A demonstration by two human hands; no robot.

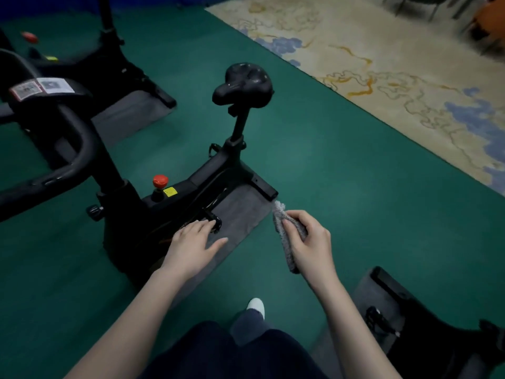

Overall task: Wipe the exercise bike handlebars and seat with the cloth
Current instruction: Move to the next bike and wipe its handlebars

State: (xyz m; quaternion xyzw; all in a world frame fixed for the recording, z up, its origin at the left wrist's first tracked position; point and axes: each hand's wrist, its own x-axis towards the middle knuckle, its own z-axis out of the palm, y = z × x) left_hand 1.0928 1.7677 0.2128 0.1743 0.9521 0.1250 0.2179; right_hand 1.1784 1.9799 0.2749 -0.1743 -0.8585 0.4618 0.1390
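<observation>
Right hand (306, 242) grips folded grey cloth (287, 239), bunched for wiping; left hand (191, 244) hovers flat-fingered, empty, well short of black saddle (244, 84) and handlebars (73, 149).

A glossy black padded seat (244, 84) is mounted level on its post. Curved black handlebars (84, 143) are set left of the seat. Nearer than the seat, 1 grey fuzzy cloth (287, 251) is gripped by the right hand (308, 242), well apart from it.
</observation>
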